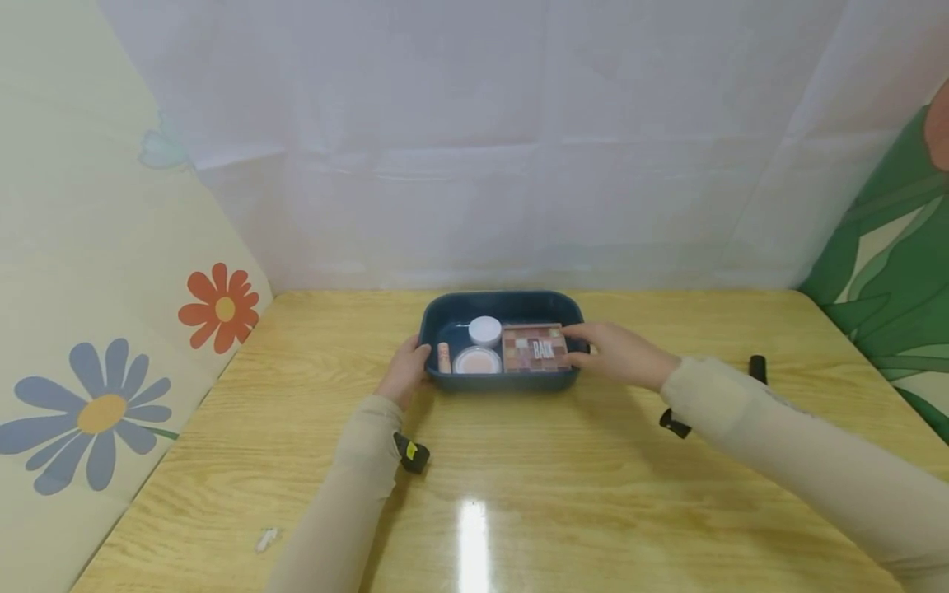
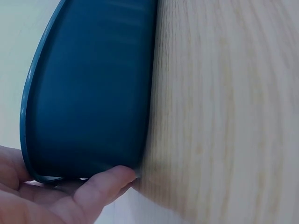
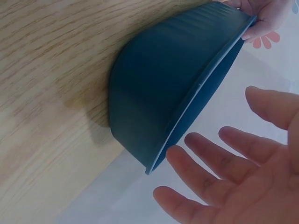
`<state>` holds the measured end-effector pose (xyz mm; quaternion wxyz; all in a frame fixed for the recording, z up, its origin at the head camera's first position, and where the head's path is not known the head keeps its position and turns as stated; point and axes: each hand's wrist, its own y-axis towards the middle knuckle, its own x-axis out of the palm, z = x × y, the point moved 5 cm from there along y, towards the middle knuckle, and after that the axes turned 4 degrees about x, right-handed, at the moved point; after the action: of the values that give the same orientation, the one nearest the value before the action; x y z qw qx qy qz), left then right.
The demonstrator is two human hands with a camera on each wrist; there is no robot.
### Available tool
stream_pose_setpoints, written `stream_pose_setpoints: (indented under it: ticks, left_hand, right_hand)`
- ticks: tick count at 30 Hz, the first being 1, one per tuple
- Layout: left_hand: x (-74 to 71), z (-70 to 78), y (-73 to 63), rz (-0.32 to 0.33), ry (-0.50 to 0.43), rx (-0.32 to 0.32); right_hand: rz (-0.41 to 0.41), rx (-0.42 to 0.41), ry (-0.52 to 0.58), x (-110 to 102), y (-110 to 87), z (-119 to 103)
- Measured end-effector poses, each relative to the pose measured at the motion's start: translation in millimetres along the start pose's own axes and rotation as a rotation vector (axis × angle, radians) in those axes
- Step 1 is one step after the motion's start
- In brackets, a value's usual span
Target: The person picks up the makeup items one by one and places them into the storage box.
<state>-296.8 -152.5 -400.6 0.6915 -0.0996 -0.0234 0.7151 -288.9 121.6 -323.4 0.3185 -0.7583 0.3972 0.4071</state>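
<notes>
A dark blue plastic bin (image 1: pixel 511 382) stands at the back middle of the table, holding cosmetics. My left hand (image 1: pixel 406 366) grips its left end, fingers against the outer wall and thumb at the rim. My right hand (image 1: pixel 626 354) reaches over the right end; its fingers (image 3: pixel 201 179) are spread, with nothing held in the right wrist view. Under its fingertips in the head view lies a checkered palette (image 1: pixel 534 347) lettered "BACK". To its left sit a white round jar (image 1: pixel 485 330), a round compact (image 1: pixel 477 361) with a clear rim and a small pinkish tube (image 1: pixel 443 357).
A wooden table (image 1: pixel 563 494) carries the bin, with a white cloth backdrop (image 1: pixel 445 165) behind it. At the front left lies a small white scrap (image 1: pixel 267 539). Flower-patterned panels (image 1: pixel 104 412) border the sides. Black straps circle both wrists.
</notes>
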Motion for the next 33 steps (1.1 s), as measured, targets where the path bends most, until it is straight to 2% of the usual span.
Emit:
stream_pose_setpoints:
  ticks: [8,16,23,33]
  left_hand:
    - [-0.3,-0.5,0.4,-0.002,0.005,-0.007]
    - [-0.1,-0.9,1.1,-0.008,0.014,-0.001]
    - [-0.8,-0.3,0.4,0.0,0.009,0.002]
    - [-0.6,-0.4,0.1,-0.009,0.008,-0.003]
  right_hand:
    - [0.005,0.017,-0.019,-4,-3.2,2]
    - [0.032,-0.009,-0.017,-6,-5.1,7]
    - [0.032,0.016,-0.026,-8,-9.0,8]
    - [0.073,-0.012,-0.042,-11,-13.3,15]
